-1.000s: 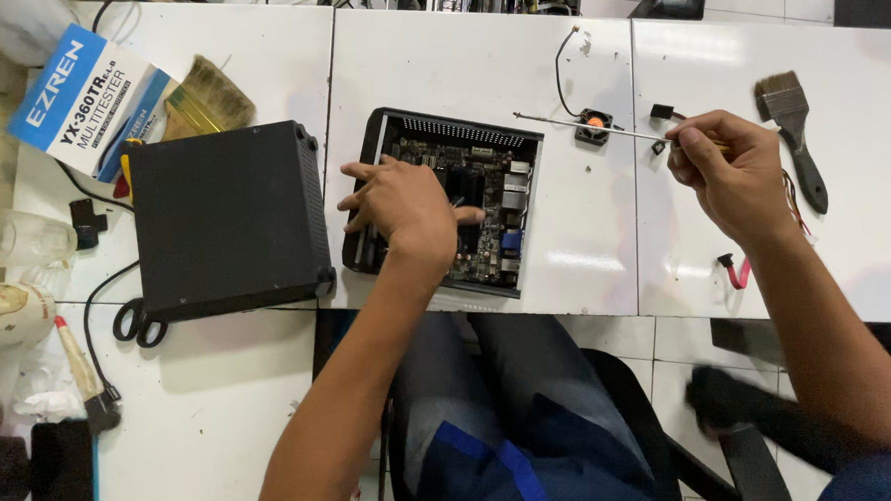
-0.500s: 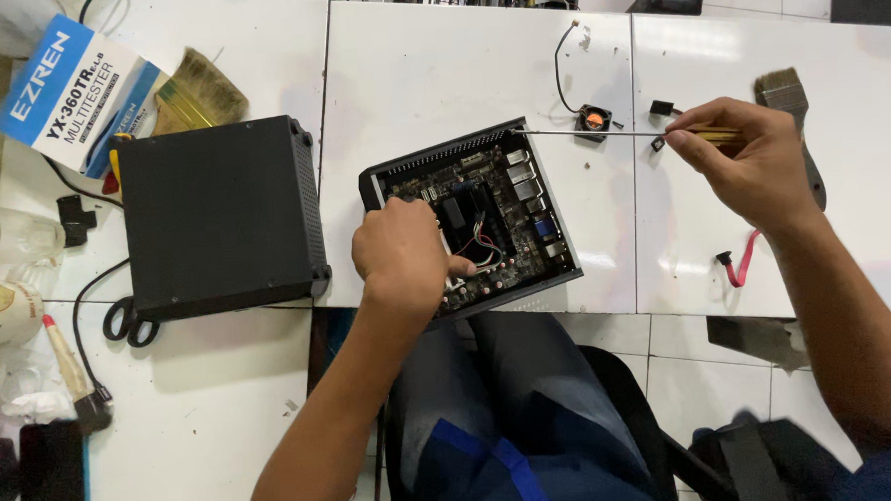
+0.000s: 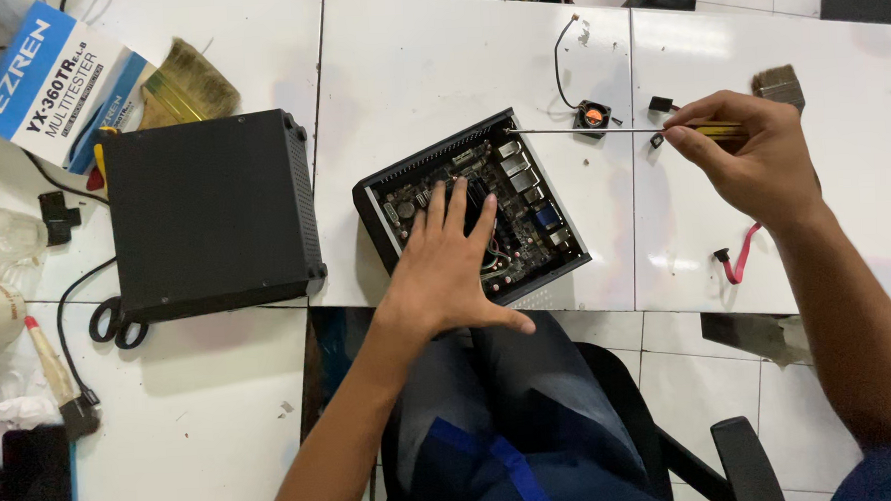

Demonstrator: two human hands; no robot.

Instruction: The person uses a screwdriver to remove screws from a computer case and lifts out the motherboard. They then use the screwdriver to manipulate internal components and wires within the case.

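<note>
Pressing flat on the open mini PC case (image 3: 469, 211), the left hand (image 3: 456, 270) lies with fingers spread over the circuit board, grasping nothing; that looks meant to keep the tilted case from sliding on the white table (image 3: 427, 51) while the tool works at its far corner. The right hand (image 3: 757, 152) is closed around the yellow-and-black handle of a long screwdriver (image 3: 585, 130), held almost level so its thin shaft reaches left to the case's upper right corner, where the tip touches or nearly touches the rim. The case sits at the table's near edge, just above the person's lap, between a black box (image 3: 209, 216) on its left and a small fan (image 3: 592, 117) with a thin wire just beyond it. A red cable (image 3: 738, 258) lies under the right wrist, and a brush (image 3: 779, 84) shows behind the knuckles, mostly covered by the hand. Much of the board is hidden beneath the left palm, so the parts there cannot be made out. Whether the tip sits in a screw is too small to tell. Another brush (image 3: 183, 87) and a blue carton (image 3: 48, 82) lie at the far left, and the clutter at the left edge is cut off.
</note>
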